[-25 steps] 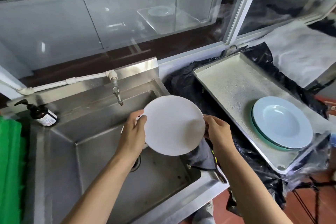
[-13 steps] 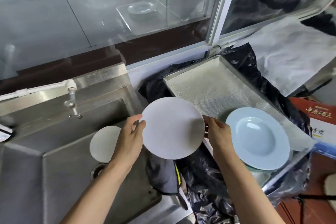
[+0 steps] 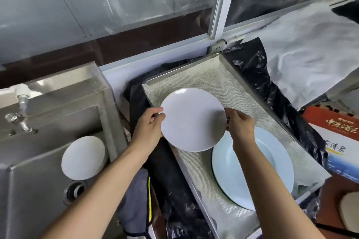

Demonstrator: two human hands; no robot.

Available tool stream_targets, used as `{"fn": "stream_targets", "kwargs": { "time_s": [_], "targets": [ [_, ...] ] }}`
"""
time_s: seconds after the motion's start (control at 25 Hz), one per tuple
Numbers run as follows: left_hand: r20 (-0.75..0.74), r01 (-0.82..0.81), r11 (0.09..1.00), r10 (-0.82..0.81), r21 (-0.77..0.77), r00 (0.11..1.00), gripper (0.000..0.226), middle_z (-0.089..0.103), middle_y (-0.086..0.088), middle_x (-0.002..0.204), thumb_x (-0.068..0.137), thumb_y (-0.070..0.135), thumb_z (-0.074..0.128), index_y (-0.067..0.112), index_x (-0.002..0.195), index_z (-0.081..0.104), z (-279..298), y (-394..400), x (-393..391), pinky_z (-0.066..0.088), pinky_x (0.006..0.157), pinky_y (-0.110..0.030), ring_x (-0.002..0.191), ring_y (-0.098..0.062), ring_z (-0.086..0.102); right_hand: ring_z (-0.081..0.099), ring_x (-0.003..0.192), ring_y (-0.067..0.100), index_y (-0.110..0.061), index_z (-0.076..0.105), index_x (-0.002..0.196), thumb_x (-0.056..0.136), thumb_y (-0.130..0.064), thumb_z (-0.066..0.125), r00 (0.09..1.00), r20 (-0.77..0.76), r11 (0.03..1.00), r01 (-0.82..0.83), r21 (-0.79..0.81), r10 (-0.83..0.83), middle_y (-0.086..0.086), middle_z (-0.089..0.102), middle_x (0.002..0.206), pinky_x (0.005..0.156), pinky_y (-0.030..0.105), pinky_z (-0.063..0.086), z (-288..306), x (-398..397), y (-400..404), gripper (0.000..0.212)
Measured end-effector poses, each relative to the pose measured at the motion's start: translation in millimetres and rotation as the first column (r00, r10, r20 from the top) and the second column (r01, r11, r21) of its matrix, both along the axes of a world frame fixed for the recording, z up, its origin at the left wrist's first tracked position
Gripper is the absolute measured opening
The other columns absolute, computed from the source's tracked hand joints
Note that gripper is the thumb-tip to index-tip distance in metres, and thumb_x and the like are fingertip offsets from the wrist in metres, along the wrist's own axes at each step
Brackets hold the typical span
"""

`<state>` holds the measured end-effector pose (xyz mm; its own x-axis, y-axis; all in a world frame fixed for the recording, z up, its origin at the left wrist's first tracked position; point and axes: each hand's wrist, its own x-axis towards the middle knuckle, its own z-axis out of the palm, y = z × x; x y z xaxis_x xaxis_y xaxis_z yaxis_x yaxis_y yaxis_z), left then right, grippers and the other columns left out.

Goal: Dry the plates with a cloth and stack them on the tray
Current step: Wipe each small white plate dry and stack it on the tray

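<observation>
A white plate [image 3: 193, 119], held by its rim in both hands, hangs tilted over the lined metal tray [image 3: 206, 75], its pale underside turned toward the person carrying it. The drying of this one looks finished; the step in hand appears to be the carry to the stack. The left hand [image 3: 148, 132] grips the rim at nine o'clock, thumb over the edge and fingers curled behind. The right hand [image 3: 240, 126] pinches the rim at three o'clock, fingertips closed on it. At about five o'clock from the held plate, a pale blue plate [image 3: 272, 172] lies in the near part of the tray, atop what may be another, its rim partly hidden by the right forearm. The next move, by the look of it, calls for levelling the white plate, bringing it over the blue one and setting it down square so the stack sits true. Another white plate [image 3: 83, 157] waits in the steel sink [image 3: 38, 190] at eight o'clock, above the drain. The grey cloth [image 3: 134, 198] hangs over the sink's edge at seven o'clock, in neither hand.
</observation>
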<state>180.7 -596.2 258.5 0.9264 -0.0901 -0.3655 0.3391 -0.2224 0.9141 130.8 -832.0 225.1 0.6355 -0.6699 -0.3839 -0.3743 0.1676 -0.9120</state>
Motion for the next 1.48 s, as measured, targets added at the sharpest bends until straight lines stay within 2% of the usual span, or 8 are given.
{"fn": "stream_targets", "kwargs": {
  "time_s": [0.2, 0.4, 0.6, 0.88, 0.96, 1.04, 1.28, 1.48],
  "targets": [
    [-0.002, 0.022, 0.999, -0.022, 0.027, 1.0, 0.019, 0.066, -0.006, 0.121, 0.1, 0.016, 0.052, 0.027, 0.108, 0.064, -27, -48, 29, 0.057, 0.092, -0.053, 0.112, -0.028, 0.065, 0.047, 0.067, 0.022, 0.008, 0.063, 0.084, 0.085, -0.021, 0.057, 0.999, -0.049, 0.999, 0.004, -0.055, -0.007, 0.009, 0.051, 0.071, 0.065, 0.038, 0.041, -25, 37, -47, 0.03],
    [-0.03, 0.045, 0.996, -0.043, 0.075, 0.999, 0.023, 0.062, -0.007, 0.125, 0.097, 0.013, 0.053, 0.021, 0.115, 0.065, -54, -81, 55, 0.051, 0.101, -0.053, 0.119, -0.026, 0.059, 0.043, 0.061, 0.02, -0.021, 0.058, 0.061, 0.086, -0.024, 0.06, 0.992, -0.127, 0.996, -0.022, -0.091, 0.01, -0.003, 0.049, 0.059, 0.057, 0.031, 0.033, -48, 69, -75, 0.025],
    [-0.065, 0.072, 0.995, -0.068, 0.063, 0.996, 0.024, 0.058, -0.003, 0.131, 0.096, 0.012, 0.053, 0.026, 0.112, 0.064, -70, -92, 73, 0.048, 0.106, -0.049, 0.124, -0.022, 0.055, 0.042, 0.058, 0.016, -0.023, 0.059, 0.058, 0.087, -0.019, 0.06, 0.994, -0.112, 0.997, -0.017, -0.07, 0.009, -0.014, 0.047, 0.047, 0.06, 0.029, 0.035, -68, 93, -83, 0.029],
    [-0.116, 0.125, 0.992, -0.124, 0.002, 0.985, 0.028, 0.056, 0.007, 0.118, 0.096, 0.005, 0.051, 0.02, 0.117, 0.062, -79, -96, 73, 0.052, 0.101, -0.045, 0.099, -0.005, 0.055, 0.057, 0.084, 0.026, -0.019, 0.067, 0.072, 0.092, -0.017, 0.061, 0.992, -0.077, 0.986, -0.114, -0.123, 0.105, -0.002, 0.064, 0.075, 0.08, 0.036, 0.046, -83, 100, -83, 0.02],
    [-0.106, 0.155, 0.987, -0.152, 0.026, 0.983, 0.028, 0.056, 0.002, 0.122, 0.097, 0.005, 0.052, 0.019, 0.119, 0.062, -78, -95, 72, 0.052, 0.101, -0.048, 0.1, -0.011, 0.057, 0.063, 0.105, 0.032, -0.012, 0.074, 0.105, 0.096, -0.017, 0.058, 0.988, -0.097, 0.975, -0.137, -0.175, 0.121, 0.01, 0.072, 0.107, 0.097, 0.039, 0.05, -82, 96, -81, 0.019],
    [-0.071, 0.193, 0.976, -0.186, 0.097, 0.98, 0.029, 0.055, -0.003, 0.133, 0.098, 0.007, 0.053, 0.019, 0.122, 0.063, -75, -91, 70, 0.051, 0.102, -0.051, 0.109, -0.017, 0.058, 0.057, 0.128, 0.027, -0.009, 0.064, 0.134, 0.099, -0.019, 0.055, 0.983, -0.119, 0.953, -0.169, -0.25, 0.143, 0.01, 0.065, 0.136, 0.11, 0.033, 0.042, -77, 89, -78, 0.037],
    [0.053, 0.233, 0.961, -0.244, 0.15, 0.968, 0.03, 0.064, -0.002, 0.128, 0.098, 0.01, 0.054, 0.021, 0.124, 0.062, -50, -76, 52, 0.049, 0.105, -0.042, 0.119, -0.015, 0.06, 0.063, 0.119, 0.015, -0.014, 0.07, 0.127, 0.097, -0.011, 0.056, 0.965, -0.033, 0.889, -0.254, -0.38, 0.262, 0.0, 0.071, 0.127, 0.104, 0.024, 0.043, -39, 61, -36, 0.034],
    [0.144, 0.204, 0.968, -0.224, 0.146, 0.964, 0.029, 0.07, 0.012, 0.11, 0.097, 0.012, 0.058, 0.04, 0.102, 0.065, -23, -46, 30, 0.047, 0.103, -0.027, 0.117, -0.011, 0.063, 0.067, 0.102, 0.008, -0.014, 0.073, 0.118, 0.096, -0.008, 0.056, 0.943, 0.054, 0.873, -0.282, -0.397, 0.329, -0.004, 0.074, 0.111, 0.099, 0.028, 0.051, -8, 43, 8, 0.028]
  ]
}}
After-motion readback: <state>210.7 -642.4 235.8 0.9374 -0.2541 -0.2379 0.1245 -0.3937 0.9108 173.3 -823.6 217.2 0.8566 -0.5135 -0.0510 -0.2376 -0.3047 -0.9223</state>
